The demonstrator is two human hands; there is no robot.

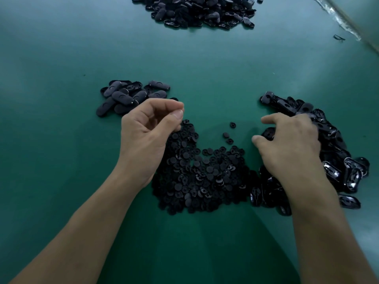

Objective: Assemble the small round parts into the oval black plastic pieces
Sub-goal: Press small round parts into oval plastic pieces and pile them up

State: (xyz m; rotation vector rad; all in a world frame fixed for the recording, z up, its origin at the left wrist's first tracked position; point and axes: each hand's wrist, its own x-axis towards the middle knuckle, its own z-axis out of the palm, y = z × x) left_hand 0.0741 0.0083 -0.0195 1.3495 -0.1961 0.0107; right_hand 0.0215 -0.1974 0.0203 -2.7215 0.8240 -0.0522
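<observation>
A heap of small round black parts (196, 173) lies on the green table between my hands. My left hand (147, 130) hovers over the heap's left edge with its fingers curled and the thumb tip against the index finger; no part shows between them. A pile of glossy oval black pieces (340, 160) lies at the right. My right hand (291, 146) rests on that pile, thumb and index finger curled round one oval piece (268, 133) at the pile's left edge.
A smaller pile of matte oval pieces (127, 97) sits behind my left hand. A large heap of oval pieces (201, 11) lies at the far edge. Three loose round parts (228, 134) lie between my hands. A table edge with tape (344, 21) runs along the upper right.
</observation>
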